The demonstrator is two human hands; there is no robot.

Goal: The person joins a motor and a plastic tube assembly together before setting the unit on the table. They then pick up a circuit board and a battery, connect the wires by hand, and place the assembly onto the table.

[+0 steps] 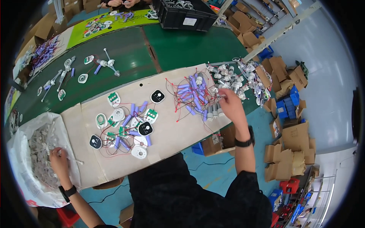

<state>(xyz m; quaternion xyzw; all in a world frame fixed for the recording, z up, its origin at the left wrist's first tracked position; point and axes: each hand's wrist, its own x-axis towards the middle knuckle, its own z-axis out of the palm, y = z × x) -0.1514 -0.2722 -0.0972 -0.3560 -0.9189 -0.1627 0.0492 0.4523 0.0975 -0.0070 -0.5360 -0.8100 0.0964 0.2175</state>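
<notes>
My left hand reaches into a white plastic bag of translucent plastic parts, its fingers curled against them; what they grip, if anything, is hidden. A thin translucent rod juts out beside that hand. On the right, my right hand pinches something small, too unclear to name, above white and grey cylinders. Just left of it lies a heap of purple cylindrical batteries with red and black wires. Nearer the middle, green circuit boards, white round covers and black-faced panels are wired to more batteries.
Beige cardboard covers the near side of the green table. Partial assemblies lie farther back. A pile of clear and grey parts is at right. A black crate and another person's hands are at the far side.
</notes>
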